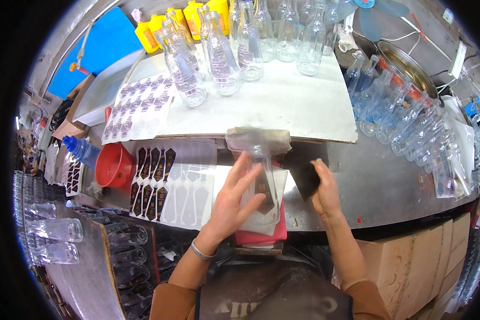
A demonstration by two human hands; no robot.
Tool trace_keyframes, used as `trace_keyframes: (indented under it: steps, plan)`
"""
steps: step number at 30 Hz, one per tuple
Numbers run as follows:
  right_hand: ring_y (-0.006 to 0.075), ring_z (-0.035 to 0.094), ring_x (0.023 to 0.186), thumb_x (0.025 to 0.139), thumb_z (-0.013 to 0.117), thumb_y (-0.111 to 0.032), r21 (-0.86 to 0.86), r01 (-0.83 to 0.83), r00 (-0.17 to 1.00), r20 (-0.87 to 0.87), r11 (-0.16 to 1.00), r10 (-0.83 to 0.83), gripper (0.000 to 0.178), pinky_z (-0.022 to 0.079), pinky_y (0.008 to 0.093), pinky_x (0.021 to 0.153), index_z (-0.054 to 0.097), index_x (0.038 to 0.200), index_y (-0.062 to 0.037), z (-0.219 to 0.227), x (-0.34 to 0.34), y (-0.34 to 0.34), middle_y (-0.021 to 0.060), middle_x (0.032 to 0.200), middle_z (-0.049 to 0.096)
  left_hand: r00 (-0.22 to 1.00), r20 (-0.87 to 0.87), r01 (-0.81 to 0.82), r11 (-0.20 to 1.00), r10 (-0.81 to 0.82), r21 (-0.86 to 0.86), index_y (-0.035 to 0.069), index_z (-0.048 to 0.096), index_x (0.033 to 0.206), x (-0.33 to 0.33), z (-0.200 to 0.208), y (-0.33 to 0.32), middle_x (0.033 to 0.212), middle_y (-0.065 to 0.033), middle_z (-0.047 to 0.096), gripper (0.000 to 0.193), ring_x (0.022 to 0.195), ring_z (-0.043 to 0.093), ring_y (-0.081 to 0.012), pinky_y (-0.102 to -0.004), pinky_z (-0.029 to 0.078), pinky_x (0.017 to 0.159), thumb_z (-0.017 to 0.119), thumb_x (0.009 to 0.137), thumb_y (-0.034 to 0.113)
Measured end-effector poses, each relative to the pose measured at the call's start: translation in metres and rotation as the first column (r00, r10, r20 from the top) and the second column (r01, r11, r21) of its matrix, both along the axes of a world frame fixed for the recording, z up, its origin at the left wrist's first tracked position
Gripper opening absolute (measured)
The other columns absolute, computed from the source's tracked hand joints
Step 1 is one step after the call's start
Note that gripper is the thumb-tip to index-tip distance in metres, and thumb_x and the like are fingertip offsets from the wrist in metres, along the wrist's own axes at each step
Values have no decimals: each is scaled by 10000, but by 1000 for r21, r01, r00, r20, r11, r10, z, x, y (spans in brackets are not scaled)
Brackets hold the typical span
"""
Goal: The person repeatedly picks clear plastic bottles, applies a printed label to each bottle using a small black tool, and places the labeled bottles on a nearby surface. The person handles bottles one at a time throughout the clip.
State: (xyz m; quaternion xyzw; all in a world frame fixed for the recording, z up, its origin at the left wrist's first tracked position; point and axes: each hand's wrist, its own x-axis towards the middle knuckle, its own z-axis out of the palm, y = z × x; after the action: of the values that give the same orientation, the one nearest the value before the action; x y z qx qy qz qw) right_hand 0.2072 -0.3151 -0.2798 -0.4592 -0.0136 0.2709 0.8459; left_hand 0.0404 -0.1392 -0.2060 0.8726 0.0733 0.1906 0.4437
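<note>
A clear glass bottle (273,209) lies in front of me with a dark label (263,193) on its upper side. Its neck, blurred, points away from me onto a rolled pale cloth (280,140), and white and pink cloths (260,236) lie beneath its body. My left hand (230,200) is at the bottle's left side, fingers spread and partly over the glass; whether they touch it is unclear. Off to the right of the bottle, my right hand (326,191) grips a flat black pad (305,180) between thumb and fingers. The pad's exact kind does not show.
Left of the bottle are a sheet of dark labels (153,181), a red bowl (113,165) and a blue spray bottle (80,149). Several glass bottles stand on the white board (224,117); others lie stacked at right (405,122). Cardboard boxes (410,261) stand lower right.
</note>
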Motion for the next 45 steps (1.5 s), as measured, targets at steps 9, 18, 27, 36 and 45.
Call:
trace_keyframes:
  steps: [9, 18, 27, 36, 45]
  plan:
    - [256, 672, 883, 898, 644, -53, -425, 182, 304, 882, 887, 360, 268, 522, 321, 820, 669, 1160, -5, 104, 24, 62, 154, 1013, 688, 1000, 10, -10, 995, 11, -97, 3, 265, 1579, -1, -8, 2, 1623, -207, 305, 854, 1474, 363, -333, -429, 349, 1181, 743, 875, 71]
    - [221, 656, 856, 902, 640, -39, -472, 116, 233, 868, 874, 438, 278, 515, 314, 778, 672, 1176, -4, 119, 35, 69, 126, 983, 676, 1000, 0, -5, 990, 5, -139, 1, 179, 1603, -3, -8, 1, 1640, -204, 279, 923, 1476, 367, -317, -429, 346, 1182, 744, 875, 58]
    - [337, 646, 823, 848, 667, -23, -628, 81, -57, 773, 774, 632, 261, 532, 392, 736, 682, 1108, -41, 143, 26, 78, 144, 950, 663, 999, -2, -34, 989, 34, -141, -17, 144, 1603, -1, -7, -2, 1624, -228, 302, 958, 1485, 353, -323, -436, 342, 1183, 757, 872, 74]
    - [244, 612, 847, 721, 685, -65, -413, -36, -175, 899, 910, 401, 169, 502, 401, 814, 637, 872, -122, 103, -41, 24, 29, 895, 635, 993, 42, 118, 985, -114, -127, -52, 124, 1588, -35, -19, -5, 1626, -250, 268, 1207, 1510, 291, -359, -438, 292, 1211, 908, 723, 253]
    - [285, 644, 893, 737, 683, 13, -339, -17, -14, 941, 941, 339, 264, 529, 382, 767, 668, 973, -102, 104, -41, 19, 71, 958, 674, 998, -5, 67, 988, -69, -136, -52, 112, 1592, -42, -27, -14, 1587, -269, 339, 1153, 1468, 373, -352, -426, 336, 1181, 873, 746, 138]
